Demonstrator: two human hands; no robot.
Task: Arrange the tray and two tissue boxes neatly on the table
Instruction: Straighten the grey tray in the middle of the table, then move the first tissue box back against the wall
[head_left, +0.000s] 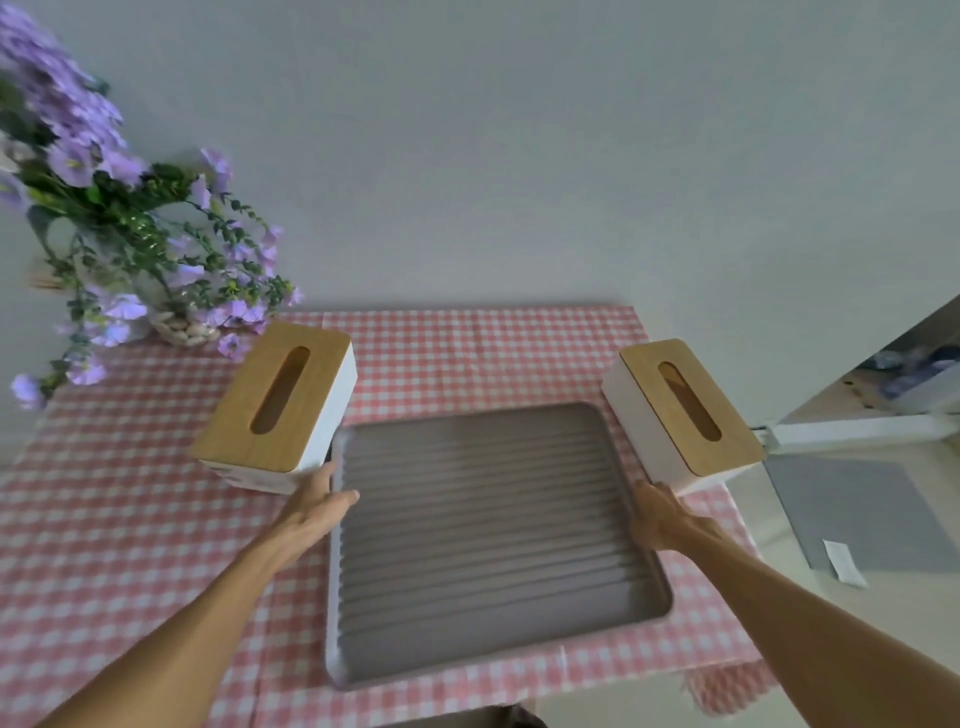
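A big grey tray (483, 525) with ridges lies flat in the middle of the worktop (104, 519), on a pink and white checked cloth (467, 353). Both arms reach out to it, one on each side.

The left hand (317, 501) is at the tray's left rim, near the far corner. Its thumb lies over the rim and points into the tray. The other fingers (324, 475) are close together and reach toward the near end of the left tissue box (278, 405). They look like they touch the rim, but the picture is blurry there, so I cannot tell if the hand grips anything.

The right hand (657, 512) is at the tray's right rim. It is curled down over the edge, just beside the near end of the right tissue box (680, 415). Its fingers are mostly hidden under the hand, so I cannot tell how tight the hold is.

Each tissue box is white with a wooden lid and a long slot in the top. The left one sits at the tray's far left corner, touching or almost touching it. The right one sits at the far right corner and hangs near the edge of the cloth. Both boxes are turned at a slant, leaning away from each other.

A pot of purple flowers (119, 234) stands at the far left. A grey mat (852, 514) lies off to the right.
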